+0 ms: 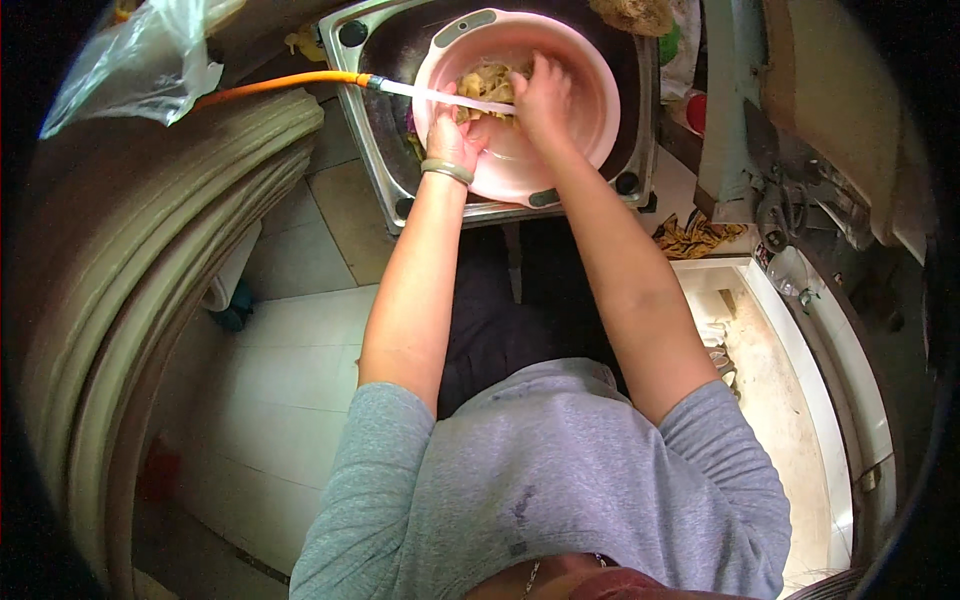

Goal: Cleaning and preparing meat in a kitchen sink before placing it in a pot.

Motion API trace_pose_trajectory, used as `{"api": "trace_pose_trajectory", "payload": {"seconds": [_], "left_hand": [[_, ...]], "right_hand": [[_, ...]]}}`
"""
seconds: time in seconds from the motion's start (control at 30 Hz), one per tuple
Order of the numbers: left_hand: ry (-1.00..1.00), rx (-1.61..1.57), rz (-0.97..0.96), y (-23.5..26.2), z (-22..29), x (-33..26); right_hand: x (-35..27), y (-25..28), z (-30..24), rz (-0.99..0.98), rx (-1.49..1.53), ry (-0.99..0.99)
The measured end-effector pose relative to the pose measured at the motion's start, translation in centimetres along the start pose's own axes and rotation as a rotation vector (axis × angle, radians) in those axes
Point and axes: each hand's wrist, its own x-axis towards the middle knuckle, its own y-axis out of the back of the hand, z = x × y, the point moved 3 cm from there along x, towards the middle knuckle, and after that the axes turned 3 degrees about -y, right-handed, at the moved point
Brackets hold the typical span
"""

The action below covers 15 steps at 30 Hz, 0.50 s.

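A pink basin (597, 120) with grey grips sits in a metal sink (385, 190). A clump of yellowish-tan pieces (488, 82) lies in its far left part; their kind is unclear. My left hand (455, 138) is in the basin at the near left of the clump, palm turned up and fingers apart. My right hand (543, 95) is at the clump's right side, fingers spread and thumb side close to the pieces. From an orange hose (290, 80), a narrow white length (440, 96) runs over the basin between my hands; whether it is tube or water I cannot tell.
A clear plastic bag (150, 60) hangs at the upper left, above a large ridged, curved beige object (200, 180). To the right stand a red round item (697, 112), a crumpled patterned cloth (695, 238) and a white-edged low ledge (780, 320). Pale tiles (280, 370) cover the floor.
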Motion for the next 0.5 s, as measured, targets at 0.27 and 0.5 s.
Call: {"api": "trace_pose_trajectory", "payload": {"seconds": [0.27,0.5], "left_hand": [[-0.134,-0.31,-0.16,-2.3,0.6,1.4],[0.068,-0.287,-0.183,-2.7,-2.2,2.7]], "right_hand": [[-1.5,-0.8,-4.5,-0.294,0.397,0.022],[-2.4,1.0,-5.2,-0.161,0.235,0.076]]}}
